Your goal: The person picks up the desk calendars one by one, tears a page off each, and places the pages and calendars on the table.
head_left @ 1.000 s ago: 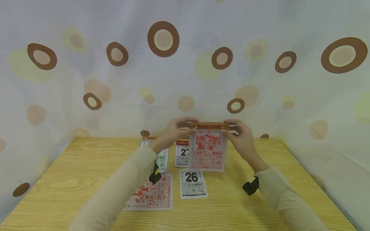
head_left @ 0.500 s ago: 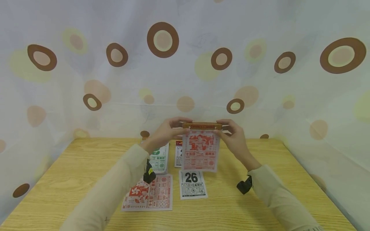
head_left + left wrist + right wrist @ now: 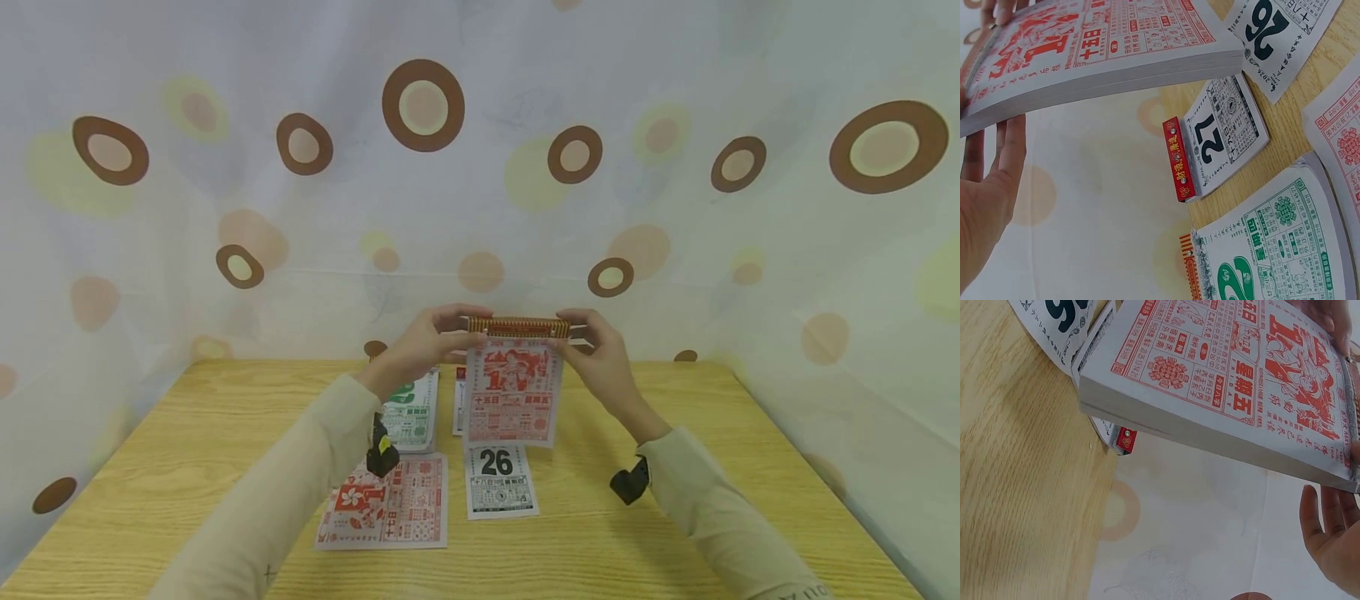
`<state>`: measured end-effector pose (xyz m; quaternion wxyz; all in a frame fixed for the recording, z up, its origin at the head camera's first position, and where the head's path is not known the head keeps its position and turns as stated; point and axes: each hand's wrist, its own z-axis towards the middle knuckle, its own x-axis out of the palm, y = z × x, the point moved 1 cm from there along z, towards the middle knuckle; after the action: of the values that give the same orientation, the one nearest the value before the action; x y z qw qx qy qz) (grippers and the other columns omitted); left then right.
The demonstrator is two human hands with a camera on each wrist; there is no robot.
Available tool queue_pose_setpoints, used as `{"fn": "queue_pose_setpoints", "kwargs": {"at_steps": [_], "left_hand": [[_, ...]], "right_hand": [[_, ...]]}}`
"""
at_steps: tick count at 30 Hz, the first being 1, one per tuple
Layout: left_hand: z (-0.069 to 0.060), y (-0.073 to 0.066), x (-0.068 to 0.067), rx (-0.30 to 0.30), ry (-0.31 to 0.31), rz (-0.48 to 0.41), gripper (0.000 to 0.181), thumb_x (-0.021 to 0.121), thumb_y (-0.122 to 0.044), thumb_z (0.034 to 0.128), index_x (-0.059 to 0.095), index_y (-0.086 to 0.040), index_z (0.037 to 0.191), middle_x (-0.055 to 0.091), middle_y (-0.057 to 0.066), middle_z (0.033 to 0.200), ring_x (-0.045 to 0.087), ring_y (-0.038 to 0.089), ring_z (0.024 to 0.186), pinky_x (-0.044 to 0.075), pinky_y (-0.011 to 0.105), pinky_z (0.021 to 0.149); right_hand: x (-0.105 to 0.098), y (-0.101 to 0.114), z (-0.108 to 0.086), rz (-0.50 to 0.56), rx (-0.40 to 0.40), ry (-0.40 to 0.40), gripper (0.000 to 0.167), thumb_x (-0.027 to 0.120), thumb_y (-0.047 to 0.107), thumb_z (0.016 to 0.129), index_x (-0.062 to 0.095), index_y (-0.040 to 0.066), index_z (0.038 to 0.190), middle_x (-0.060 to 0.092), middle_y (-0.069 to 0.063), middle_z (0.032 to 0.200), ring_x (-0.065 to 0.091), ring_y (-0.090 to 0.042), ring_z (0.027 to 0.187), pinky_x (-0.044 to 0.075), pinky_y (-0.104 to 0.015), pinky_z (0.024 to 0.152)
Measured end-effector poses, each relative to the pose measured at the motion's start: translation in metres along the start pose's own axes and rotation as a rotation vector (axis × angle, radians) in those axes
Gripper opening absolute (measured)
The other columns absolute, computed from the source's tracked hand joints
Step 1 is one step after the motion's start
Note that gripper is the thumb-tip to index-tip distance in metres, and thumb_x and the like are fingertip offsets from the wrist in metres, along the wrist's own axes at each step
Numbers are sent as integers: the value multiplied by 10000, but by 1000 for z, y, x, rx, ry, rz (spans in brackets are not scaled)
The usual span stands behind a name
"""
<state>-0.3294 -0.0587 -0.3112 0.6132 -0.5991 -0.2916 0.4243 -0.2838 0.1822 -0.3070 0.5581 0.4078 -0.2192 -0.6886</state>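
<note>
A thick tear-off calendar (image 3: 512, 400) with red print hangs upright above the table, its orange-brown binding strip (image 3: 518, 327) on top. My left hand (image 3: 420, 340) grips the strip's left end, thumb in front and fingers on top and behind. At the other end my right hand (image 3: 606, 358) pinches the strip the same way. Both wrist views show the thick page block of this calendar (image 3: 1116, 37) from the side. Behind it a smaller calendar (image 3: 1216, 134) with a red header and "27" lies on the table, mostly hidden in the head view.
A green-printed calendar pad (image 3: 414, 417) lies left of the held one, partly behind my left arm. Nearer me are a loose "26" sheet (image 3: 501, 483) and a red-printed sheet (image 3: 416, 504) on the wooden table (image 3: 585, 542). A patterned curtain (image 3: 480, 183) hangs behind.
Both hands have carried the red calendar a little to the left, covering more of the "27" calendar. The grip looks the same, and the things on the table have stayed put.
</note>
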Motion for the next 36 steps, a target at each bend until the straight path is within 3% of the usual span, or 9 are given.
{"fn": "queue_pose_setpoints", "kwargs": {"at_steps": [8,10,17,23,26,31,36], "left_hand": [[-3,0,-4,-15,-10,-21,399,631,-171,864,536,-181,1252,543,85,1236,576,233,1081,499,379,913],[-4,-1,-5,-15,-18,-19,409,628,-173,865,528,-175,1262,546,91,1231,579,234,1076,500,378,911],[-6,-1,-9,-33,-38,-19,416,631,-173,863,526,-173,1266,552,95,1232,584,234,1066,505,388,900],[-6,0,-11,-50,-63,-34,394,638,-170,858,540,-190,1239,549,101,1238,581,239,1067,508,387,896],[-7,0,-11,-46,-72,-45,396,640,-166,856,537,-179,1239,548,113,1237,584,242,1058,503,406,903],[-7,-2,-11,-48,-82,-75,392,641,-154,855,536,-168,1232,550,122,1231,594,227,1033,481,443,929],[-8,-4,-11,-56,-92,-92,383,636,-143,858,537,-162,1228,554,127,1220,605,216,1005,484,449,922]], "right_hand": [[-3,4,-1,-57,-2,3,352,612,-31,831,497,-80,1160,531,-244,1153,540,-363,975,473,-105,758],[-5,4,-2,-60,-6,-2,344,608,-34,833,500,-80,1157,535,-248,1147,546,-350,972,473,-106,759],[-8,10,-6,-113,-58,-61,325,609,-48,825,506,-97,1130,567,-243,1082,555,-20,889,475,-102,760],[-5,12,-13,-178,-127,-99,322,624,-66,803,524,-99,1108,584,-218,1044,550,-40,880,498,-176,757],[-1,1,-16,-209,-167,-92,321,644,-57,793,544,-73,1098,598,-197,1038,549,-16,874,518,-255,747],[7,-18,-21,-254,-218,-44,324,675,-23,783,566,-20,1088,611,-138,1053,589,-219,885,518,-408,729],[16,-25,-27,-317,-283,17,338,694,-27,755,576,-4,1070,611,-107,1025,584,-253,887,515,-396,698]]}}
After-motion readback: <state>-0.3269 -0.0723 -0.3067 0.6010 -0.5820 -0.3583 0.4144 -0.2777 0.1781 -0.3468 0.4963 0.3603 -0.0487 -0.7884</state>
